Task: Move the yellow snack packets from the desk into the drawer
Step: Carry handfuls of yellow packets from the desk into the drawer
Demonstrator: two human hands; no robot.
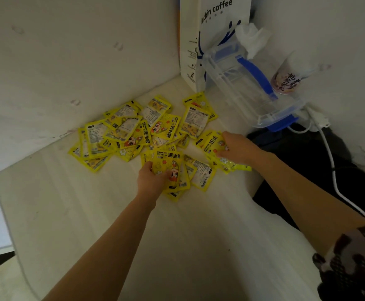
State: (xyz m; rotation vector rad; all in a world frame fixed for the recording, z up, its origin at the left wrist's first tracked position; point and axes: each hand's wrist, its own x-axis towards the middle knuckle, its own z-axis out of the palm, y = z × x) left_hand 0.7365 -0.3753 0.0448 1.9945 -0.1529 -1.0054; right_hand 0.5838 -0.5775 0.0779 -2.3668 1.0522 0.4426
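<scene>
Patterned sleeve (350, 263): right arm, lower right corner. Left hand (153, 178): fingers curled on a small stack of yellow packets (172, 170) near the counter (90, 213) middle. Right hand (238, 148): gripping several packets (215, 146) by the right edge. Loose packets (120, 131): overlapping heap toward the back corner. Paper bag (212, 29), clear box (246, 83), cup (290, 72): back right corner. White cable (333, 170): hanging off the right edge.

I read "luckin coffee" in dark letters on the white paper bag (215, 29) standing at the back. Several yellow packets (166, 127) carry "HAND WARMER" beside Chinese characters; the cup's (290, 77) script is too blurred for me.
</scene>
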